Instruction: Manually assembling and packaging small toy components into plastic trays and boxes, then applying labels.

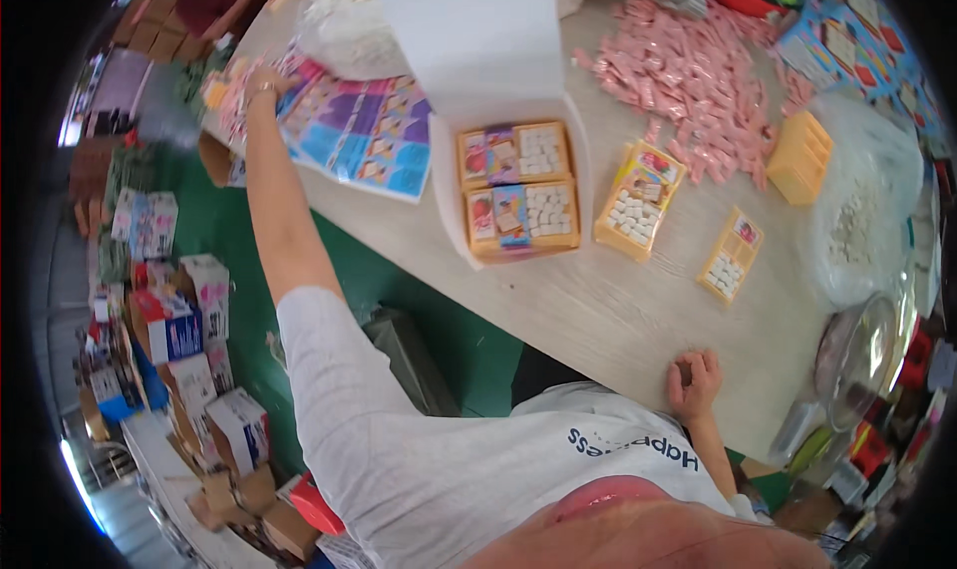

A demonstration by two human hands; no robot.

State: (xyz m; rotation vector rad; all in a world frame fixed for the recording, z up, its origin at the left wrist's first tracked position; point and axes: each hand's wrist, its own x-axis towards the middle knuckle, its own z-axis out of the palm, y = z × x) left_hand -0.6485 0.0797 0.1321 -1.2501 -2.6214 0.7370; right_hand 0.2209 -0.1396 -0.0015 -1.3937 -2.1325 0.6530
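Observation:
My left arm stretches to the far left of the table, where my left hand (265, 82) reaches into a heap of small colourful packets (227, 95). Its fingers are too small and blurred among them to read. Beside it lie printed purple-and-blue sheets (364, 135). My right hand (695, 381) rests at the table's near edge, fingers curled in with nothing visible in them. Between the hands stands an open white box (513, 257) holding yellow trays (518, 215) with white pieces and printed cards. A stack of filled yellow trays (638, 202) and a single tray (731, 257) lie to its right.
A pile of pink wrapped pieces (688, 80) covers the far right. Near it are empty yellow trays (800, 157) and a clear bag (862, 210) of white pieces. Another bag (349, 30) sits at the back. A co-worker (224, 5) is at far left; cartons (169, 320) crowd the floor.

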